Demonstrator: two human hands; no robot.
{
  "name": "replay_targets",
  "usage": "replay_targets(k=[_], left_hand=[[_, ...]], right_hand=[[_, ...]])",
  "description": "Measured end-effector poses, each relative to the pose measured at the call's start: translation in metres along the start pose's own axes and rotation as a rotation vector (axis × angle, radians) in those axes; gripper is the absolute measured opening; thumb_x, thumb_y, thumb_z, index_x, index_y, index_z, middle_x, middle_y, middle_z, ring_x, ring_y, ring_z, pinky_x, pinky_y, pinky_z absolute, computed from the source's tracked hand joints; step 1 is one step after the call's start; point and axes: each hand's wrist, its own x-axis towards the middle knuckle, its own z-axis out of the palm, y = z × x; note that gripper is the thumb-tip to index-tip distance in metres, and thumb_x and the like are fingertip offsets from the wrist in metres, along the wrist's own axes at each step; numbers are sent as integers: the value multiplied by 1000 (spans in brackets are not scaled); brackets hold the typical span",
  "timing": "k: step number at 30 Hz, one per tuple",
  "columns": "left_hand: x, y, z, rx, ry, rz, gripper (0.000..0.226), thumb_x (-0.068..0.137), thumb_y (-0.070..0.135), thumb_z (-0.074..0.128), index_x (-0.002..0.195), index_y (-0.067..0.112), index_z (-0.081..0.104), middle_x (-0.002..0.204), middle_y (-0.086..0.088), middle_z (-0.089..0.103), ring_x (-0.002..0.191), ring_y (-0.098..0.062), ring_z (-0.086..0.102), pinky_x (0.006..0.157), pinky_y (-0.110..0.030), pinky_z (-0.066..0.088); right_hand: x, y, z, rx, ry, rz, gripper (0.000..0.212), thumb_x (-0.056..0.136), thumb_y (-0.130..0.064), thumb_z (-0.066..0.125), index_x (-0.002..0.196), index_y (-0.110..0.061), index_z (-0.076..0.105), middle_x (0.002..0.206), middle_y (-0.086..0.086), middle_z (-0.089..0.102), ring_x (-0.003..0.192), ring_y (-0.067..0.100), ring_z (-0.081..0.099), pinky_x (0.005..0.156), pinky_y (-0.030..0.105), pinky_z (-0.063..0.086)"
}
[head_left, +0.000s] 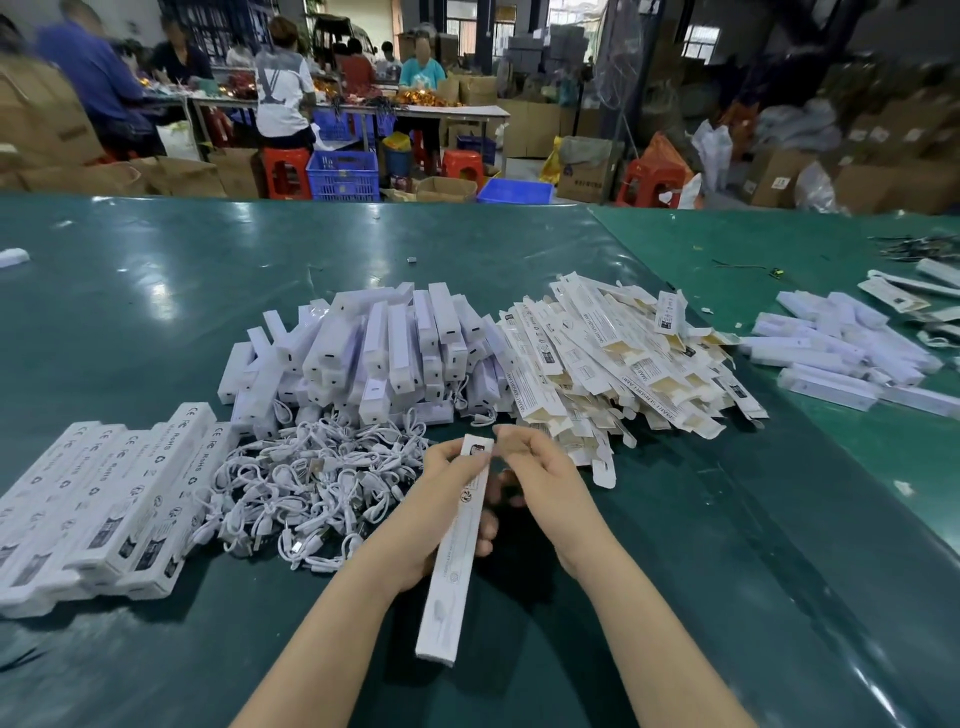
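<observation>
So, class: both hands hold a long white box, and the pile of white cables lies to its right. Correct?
No. In the head view the left hand and right hand hold the long white box, but the pile of white cables lies to its left.

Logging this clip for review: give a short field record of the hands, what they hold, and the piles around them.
left hand: grips long white box
right hand: pinches the box's far end
closed boxes: rows at far left
cables: white tangle left of the hands
white bars: heap behind the cables
flat cartons: heap right of the bars
table: green surface
</observation>
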Motion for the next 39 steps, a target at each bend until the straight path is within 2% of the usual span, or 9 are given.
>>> replay_targets(k=[3, 6, 14, 18, 20, 26, 35, 37, 39], left_hand=[[-6, 9, 2, -53, -90, -55, 44, 101, 42, 45, 116, 1, 51, 74, -13, 67, 50, -23, 61, 44, -27, 51], [-12, 17, 0, -67, -161, -128, 62, 96, 54, 39, 95, -2, 65, 73, -15, 67, 52, -24, 65, 42, -24, 51], [-34, 28, -10, -88, -105, -144, 60, 92, 59, 52, 111, 4, 69, 94, -15, 70, 75, -24, 69, 57, -29, 58], [-47, 29, -15, 51, 2, -36, 45, 94, 40, 61, 125, 9, 52, 108, -15, 69, 74, -23, 71, 62, -32, 58], [-52, 32, -21, 9, 49, -7, 38, 96, 36, 58, 120, 7, 57, 99, -12, 72, 73, -22, 71, 62, -33, 59], [-59, 35, -44, -230, -9, -27, 47, 97, 43, 54, 107, 0, 71, 90, -12, 70, 72, -19, 68, 58, -27, 58], [-74, 53, -69, -218, 169, 183, 37, 92, 44, 58, 92, 13, 79, 74, -4, 67, 53, -16, 60, 47, -26, 51], [-83, 59, -78, -72, 237, 213, 33, 94, 45, 59, 100, 18, 76, 78, 0, 68, 59, -16, 63, 54, -28, 52], [-88, 61, -90, 204, 408, 256, 35, 98, 48, 51, 121, 27, 67, 98, 10, 68, 84, -14, 65, 80, -34, 52]], right_hand=[[-4, -1, 0, -10, -123, 40, 17, 98, -33, 53, 109, -32, 66, 57, -17, 54, 55, -2, 48, 58, 10, 43], [-7, -3, 1, 92, -169, 40, 23, 93, -37, 61, 111, -24, 67, 58, -8, 53, 54, 3, 47, 63, 17, 46], [-6, -17, 26, 278, 30, 37, 60, 61, -49, 75, 105, -9, 62, 78, 1, 71, 61, 10, 64, 56, 22, 51], [-4, -18, 38, 281, 77, 3, 27, 88, -38, 64, 101, -14, 65, 83, 5, 73, 67, 14, 66, 57, 24, 54], [-4, -19, 44, 270, 73, 4, 13, 94, -26, 61, 103, -17, 65, 84, 3, 72, 67, 13, 64, 59, 25, 53], [-9, -21, 68, 353, 43, 29, 14, 96, -24, 59, 107, -17, 64, 76, -2, 68, 57, 8, 54, 60, 26, 47], [-18, -16, 84, 225, 14, 46, 19, 97, -17, 53, 93, -25, 69, 77, -11, 66, 65, 8, 56, 56, 21, 41], [-18, -13, 87, 169, 40, 18, 16, 96, -18, 54, 95, -24, 69, 72, -14, 65, 61, 6, 54, 54, 16, 42], [-19, -6, 90, 133, 78, -31, 13, 97, -18, 55, 96, -21, 68, 66, -15, 63, 57, 3, 53, 51, 11, 41]])
